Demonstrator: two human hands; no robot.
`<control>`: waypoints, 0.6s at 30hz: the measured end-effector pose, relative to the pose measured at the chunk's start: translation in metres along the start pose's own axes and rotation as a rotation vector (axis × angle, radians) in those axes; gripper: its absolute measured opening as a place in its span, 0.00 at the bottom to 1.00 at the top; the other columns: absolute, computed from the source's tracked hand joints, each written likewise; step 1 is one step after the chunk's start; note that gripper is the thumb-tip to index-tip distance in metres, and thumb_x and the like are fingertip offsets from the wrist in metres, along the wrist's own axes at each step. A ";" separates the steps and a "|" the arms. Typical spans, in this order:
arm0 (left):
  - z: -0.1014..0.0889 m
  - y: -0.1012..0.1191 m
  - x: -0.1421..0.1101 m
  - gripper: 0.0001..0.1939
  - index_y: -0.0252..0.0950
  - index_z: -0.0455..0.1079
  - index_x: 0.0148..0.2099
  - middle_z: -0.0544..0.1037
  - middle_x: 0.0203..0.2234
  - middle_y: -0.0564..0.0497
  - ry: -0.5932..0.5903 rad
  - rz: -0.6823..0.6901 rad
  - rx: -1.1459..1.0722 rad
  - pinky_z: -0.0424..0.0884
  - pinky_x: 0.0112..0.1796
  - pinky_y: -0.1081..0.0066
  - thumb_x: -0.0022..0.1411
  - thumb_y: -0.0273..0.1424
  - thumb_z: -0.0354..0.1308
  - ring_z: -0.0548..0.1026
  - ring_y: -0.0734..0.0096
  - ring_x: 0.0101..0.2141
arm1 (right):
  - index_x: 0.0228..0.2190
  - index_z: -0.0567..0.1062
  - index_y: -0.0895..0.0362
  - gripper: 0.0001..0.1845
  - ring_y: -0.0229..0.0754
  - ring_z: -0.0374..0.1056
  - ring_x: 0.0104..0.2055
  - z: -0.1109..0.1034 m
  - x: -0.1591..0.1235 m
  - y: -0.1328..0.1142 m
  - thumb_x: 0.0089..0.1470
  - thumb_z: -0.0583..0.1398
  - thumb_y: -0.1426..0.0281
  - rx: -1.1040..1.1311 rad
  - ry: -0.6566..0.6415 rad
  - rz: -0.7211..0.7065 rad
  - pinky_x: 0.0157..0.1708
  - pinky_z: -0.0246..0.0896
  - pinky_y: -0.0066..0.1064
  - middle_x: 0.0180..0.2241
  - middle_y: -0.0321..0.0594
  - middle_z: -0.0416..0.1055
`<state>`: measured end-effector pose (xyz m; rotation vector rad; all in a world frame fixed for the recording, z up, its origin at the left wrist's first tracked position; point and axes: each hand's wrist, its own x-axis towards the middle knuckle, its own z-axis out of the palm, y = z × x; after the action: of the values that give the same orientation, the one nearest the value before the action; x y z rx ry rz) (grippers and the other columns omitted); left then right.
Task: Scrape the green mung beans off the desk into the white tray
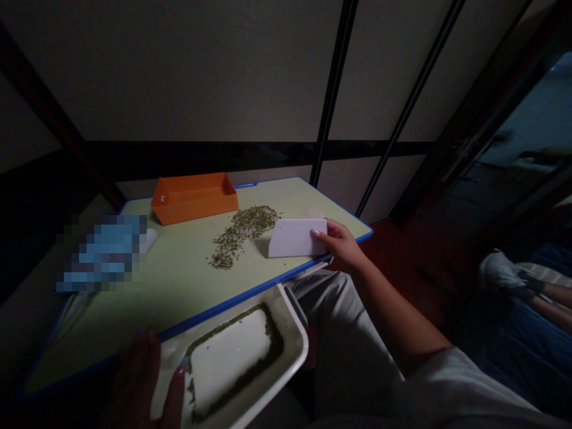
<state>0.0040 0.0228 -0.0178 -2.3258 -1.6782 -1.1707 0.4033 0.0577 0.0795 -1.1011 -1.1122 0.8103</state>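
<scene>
My right hand [337, 241] pinches a flat white scraper [297, 238] by its right end, thumb on the near face. The scraper stands on edge close to the table's front edge. Left of it, small green grains [245, 229], perhaps beans or seeds, lie spread over the pale table [179, 286]. A small whitish patch [314, 213] shows behind the scraper. Below the front edge, my left hand [147, 381] grips the left side of a white tray [292, 348]. Green grains line the tray's inner edges, around its bare white bottom.
An orange open box [194, 199] stands at the table's back left. A blurred-out blue object [105, 253] lies at the left. Panelled doors [214, 71] rise behind the table. At the far right, another person's leg and shoe [503, 274] rest on blue cloth.
</scene>
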 end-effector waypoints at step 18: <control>0.001 0.043 0.018 0.41 0.46 0.32 0.69 0.31 0.71 0.48 -0.014 0.070 0.154 0.49 0.65 0.49 0.59 0.26 0.48 0.40 0.48 0.68 | 0.37 0.78 0.57 0.18 0.48 0.74 0.39 0.001 -0.067 0.007 0.46 0.67 0.59 -0.047 0.471 -0.025 0.37 0.68 0.37 0.39 0.46 0.79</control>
<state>0.0420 0.0195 0.0081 -2.2838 -1.6148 -0.9787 0.3841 -0.0016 0.0539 -1.2355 -0.7474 0.4702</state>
